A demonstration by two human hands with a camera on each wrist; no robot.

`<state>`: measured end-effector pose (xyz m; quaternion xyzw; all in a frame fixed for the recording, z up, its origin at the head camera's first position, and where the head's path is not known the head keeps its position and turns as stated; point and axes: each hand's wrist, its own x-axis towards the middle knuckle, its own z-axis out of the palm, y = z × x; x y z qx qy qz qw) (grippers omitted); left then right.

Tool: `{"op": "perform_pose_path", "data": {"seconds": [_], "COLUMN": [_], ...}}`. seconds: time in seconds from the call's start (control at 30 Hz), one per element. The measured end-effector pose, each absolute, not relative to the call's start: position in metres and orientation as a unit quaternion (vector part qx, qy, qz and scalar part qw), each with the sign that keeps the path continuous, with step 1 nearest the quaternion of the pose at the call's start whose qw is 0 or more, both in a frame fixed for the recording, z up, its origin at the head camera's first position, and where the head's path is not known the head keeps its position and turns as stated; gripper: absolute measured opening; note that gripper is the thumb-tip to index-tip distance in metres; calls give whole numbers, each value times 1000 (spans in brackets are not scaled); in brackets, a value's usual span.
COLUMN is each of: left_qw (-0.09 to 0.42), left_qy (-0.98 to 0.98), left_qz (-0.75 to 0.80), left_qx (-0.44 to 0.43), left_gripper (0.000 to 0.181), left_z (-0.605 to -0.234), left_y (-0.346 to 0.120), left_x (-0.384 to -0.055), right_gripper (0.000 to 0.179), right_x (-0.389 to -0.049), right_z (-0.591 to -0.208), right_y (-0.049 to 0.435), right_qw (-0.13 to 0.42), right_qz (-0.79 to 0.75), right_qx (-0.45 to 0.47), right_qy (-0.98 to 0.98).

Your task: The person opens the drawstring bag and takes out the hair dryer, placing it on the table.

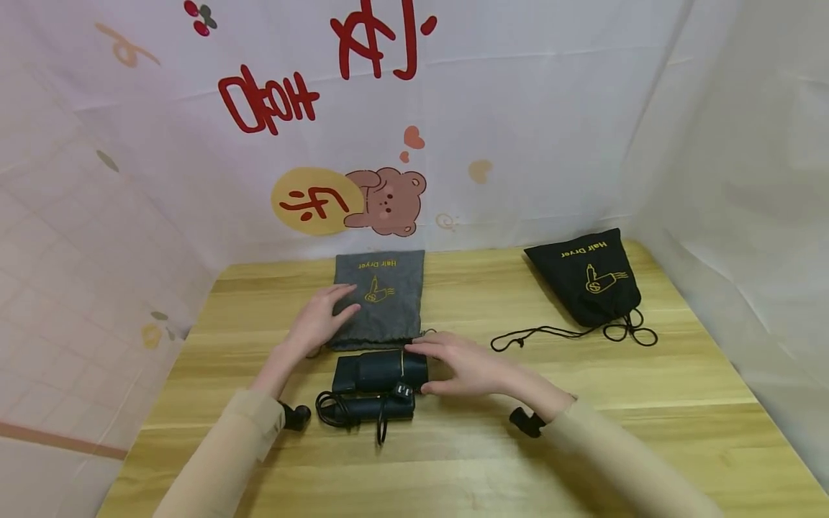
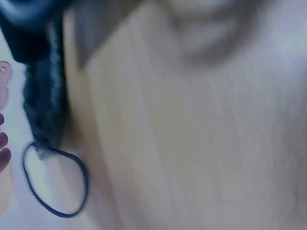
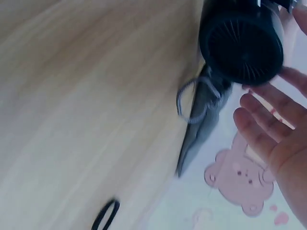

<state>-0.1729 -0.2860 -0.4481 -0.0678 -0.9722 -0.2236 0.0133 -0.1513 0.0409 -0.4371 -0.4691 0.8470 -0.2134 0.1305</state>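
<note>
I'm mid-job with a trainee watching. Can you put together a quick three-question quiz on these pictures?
1. Which of the two hands is nearer the round grille end of the hair dryer: left or right?
2. True or false: the gray pouch is standing upright.
3. Fill in: in the head view, the other pouch, to the right of the gray one, is coloured ____.

Key:
1. The right hand.
2. False; it lies flat on the table.
3. Black.

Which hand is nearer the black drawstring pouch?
Right: the right hand is at the hair dryer, left of the black drawstring pouch; the left hand is farther left, at the gray drawstring pouch.
</note>
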Motion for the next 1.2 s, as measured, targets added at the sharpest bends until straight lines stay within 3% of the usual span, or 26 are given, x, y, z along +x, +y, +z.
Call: {"op": "perform_pose_path", "data": {"seconds": [0.5,0.8,1.2], "left_qw": [99,99,88], "left_qy": [-950,-944,-937], "left_qz": [-287,-303,-321], "left_qx": [-78,-86,-109], "left_gripper": [57,59,61], "left_z": [-418,-412,-411], "left_y": [-241,-216,-171], "left_x": [-137,-125,-117], "right_gripper": [64,62,63], "right_x": [-165,-184,-208], "right_z": [-434,-431,-429], "right_y": [141,196,274], "right_qw": [-2,-72,-96], "right_qz": [-210,-170,-153], "right_qx": [-422,-397,-346], "right_qy": [882,899,921]}}
